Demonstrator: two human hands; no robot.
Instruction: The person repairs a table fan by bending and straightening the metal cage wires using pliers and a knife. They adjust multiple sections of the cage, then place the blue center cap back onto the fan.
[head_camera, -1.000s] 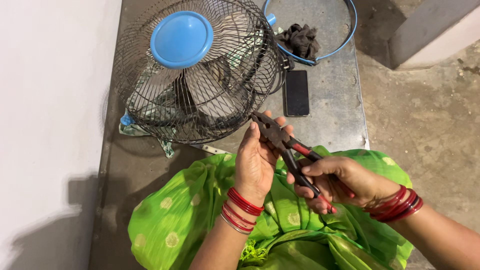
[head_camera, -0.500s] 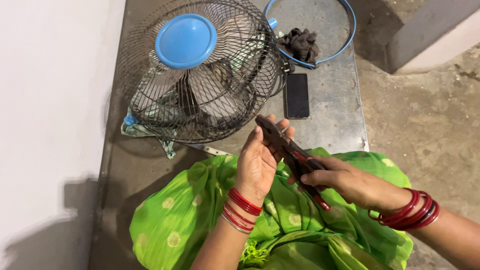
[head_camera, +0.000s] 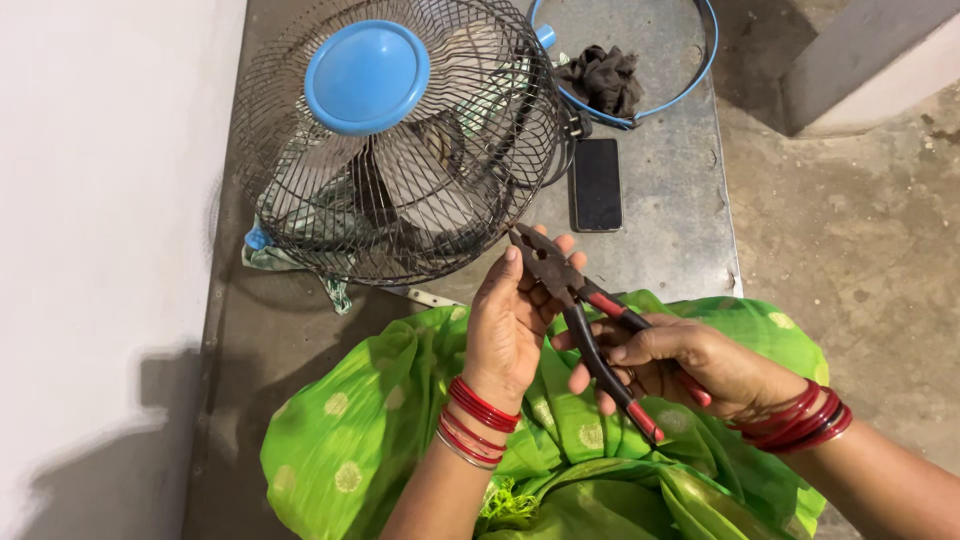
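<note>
The pliers are held above the person's lap, over the green cloth, between the two hands. Their long axis runs on a diagonal, from the dark metal nose at about 10 o'clock down to the red-tipped handles at about 4 o'clock; the nose points up and left toward the lower rim of the wire fan guard, which lies just beyond it at 11 o'clock. The two handles stand somewhat apart, so the nose appears slightly parted, though the tip is partly hidden by fingers. The left hand sits at the nose end, on the 9 o'clock side of the tool, palm turned toward it, fingers curled up and touching the head near the pivot; whether it pinches anything small there cannot be told. The right hand is at the 4 o'clock end and wraps the handles, fingers curled round them in a loose grip, thumb on top. The right hand carries the tool; the left is nearer the working tip. Red bangles ring both wrists. Farther out on the grey metal table, a black phone lies flat at 12 o'clock from the pliers, and beyond it a dark rag sits inside a blue ring.
</note>
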